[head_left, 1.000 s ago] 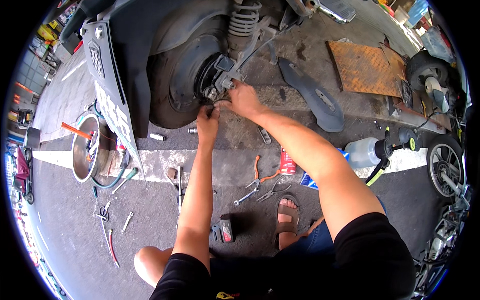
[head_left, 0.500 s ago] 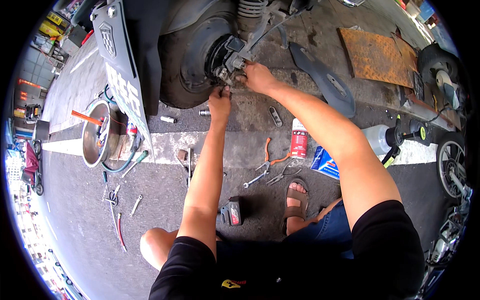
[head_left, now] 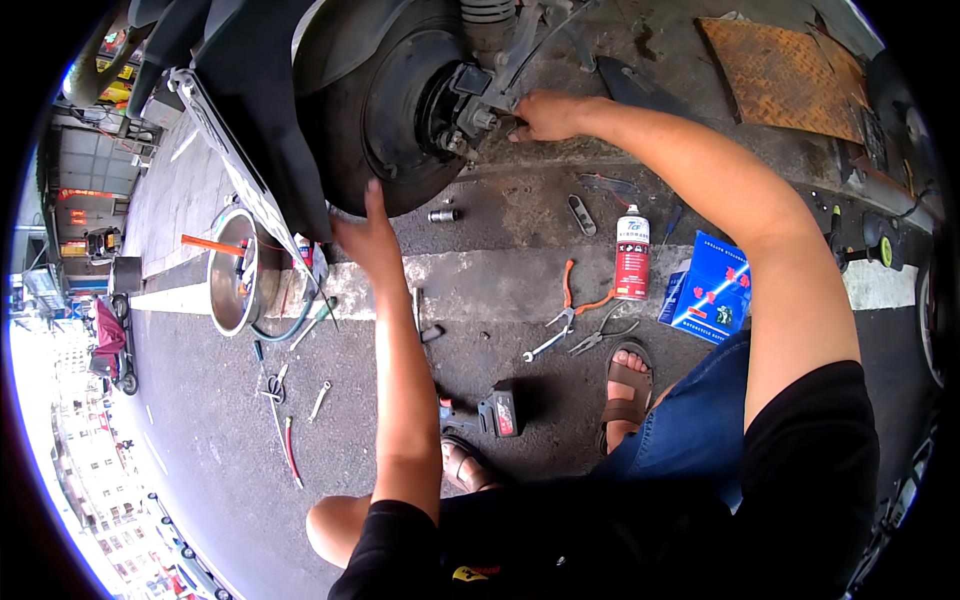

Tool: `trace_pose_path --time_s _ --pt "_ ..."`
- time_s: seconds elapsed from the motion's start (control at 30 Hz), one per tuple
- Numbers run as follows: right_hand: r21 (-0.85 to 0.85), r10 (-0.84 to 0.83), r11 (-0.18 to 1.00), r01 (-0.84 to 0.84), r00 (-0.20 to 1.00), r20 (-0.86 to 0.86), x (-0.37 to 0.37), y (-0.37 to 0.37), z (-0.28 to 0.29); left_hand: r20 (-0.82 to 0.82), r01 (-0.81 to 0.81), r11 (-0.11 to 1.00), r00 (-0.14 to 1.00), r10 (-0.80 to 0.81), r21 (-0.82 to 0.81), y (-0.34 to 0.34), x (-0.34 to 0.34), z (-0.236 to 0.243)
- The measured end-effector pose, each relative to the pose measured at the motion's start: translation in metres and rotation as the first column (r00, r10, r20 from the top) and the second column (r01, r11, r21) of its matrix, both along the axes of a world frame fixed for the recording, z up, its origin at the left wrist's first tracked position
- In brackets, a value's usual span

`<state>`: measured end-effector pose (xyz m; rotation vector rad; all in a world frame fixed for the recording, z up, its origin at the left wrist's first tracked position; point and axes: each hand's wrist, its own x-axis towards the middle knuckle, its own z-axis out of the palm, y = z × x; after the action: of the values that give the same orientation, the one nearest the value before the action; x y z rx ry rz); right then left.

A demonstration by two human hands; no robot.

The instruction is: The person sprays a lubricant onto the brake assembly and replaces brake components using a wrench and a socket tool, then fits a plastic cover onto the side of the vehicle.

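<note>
The scooter wheel (head_left: 340, 130) with its black tyre stands upright at the top, and its hub (head_left: 440, 115) faces right. My left hand (head_left: 365, 238) is at the tyre's lower edge, beside the dark body panel (head_left: 270, 100). Its thumb points up along the tyre, apart from the fingers, which are partly hidden at the panel's edge. Right of the hub, my right hand (head_left: 552, 117) has its fingers curled close to the metal bracket and axle end (head_left: 485, 118). Whatever those fingers grip is hidden. A small metal socket (head_left: 444, 215) lies on the ground below the wheel.
Orange-handled pliers (head_left: 568, 295), a wrench (head_left: 548, 342) and a red-and-white spray can (head_left: 631, 260) are in front of me, near a blue box (head_left: 712, 285). A power tool (head_left: 497, 412) lies by my feet. At left is a metal bowl (head_left: 232, 310); a rusty plate (head_left: 780, 80) lies far right.
My left hand has left the hub and moved left and down to the tyre's lower edge, its thumb now stretched. My right hand remains beside the hub, slightly farther right. The view has shifted.
</note>
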<state>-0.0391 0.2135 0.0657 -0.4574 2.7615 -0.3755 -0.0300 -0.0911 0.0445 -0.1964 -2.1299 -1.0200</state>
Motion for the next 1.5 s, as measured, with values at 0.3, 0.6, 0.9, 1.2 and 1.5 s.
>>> trace_pose_path --time_s 0.3,0.6,0.9,1.2,1.5 --pt "-0.472 -0.214 0.875 0.104 0.959 -0.185 0.009 0.017 -0.064 -0.066 -0.009 0.99 0.998 0.0 -0.137 0.054 -0.064 0.101" --pt "-0.685 -0.283 0.706 0.18 0.958 -0.039 0.0 0.003 -0.061 -0.094 -0.111 0.984 0.988 0.124 0.137 0.004 -0.036 -0.023" --pt "-0.475 -0.259 0.863 0.173 0.958 -0.121 0.009 0.035 -0.075 0.753 0.352 0.922 0.56 -0.346 0.162 -0.006 0.129 -0.164" --pt "-0.027 -0.152 0.988 0.153 0.987 0.052 0.021 0.086 -0.07 0.999 0.877 0.479 0.029 0.019 -0.034 -0.129 0.22 -0.129" --pt "0.17 -0.379 0.922 0.348 0.899 0.218 0.07 0.09 -0.098 0.976 0.9 0.42 0.026 0.214 -0.116 -0.123 0.251 -0.121"
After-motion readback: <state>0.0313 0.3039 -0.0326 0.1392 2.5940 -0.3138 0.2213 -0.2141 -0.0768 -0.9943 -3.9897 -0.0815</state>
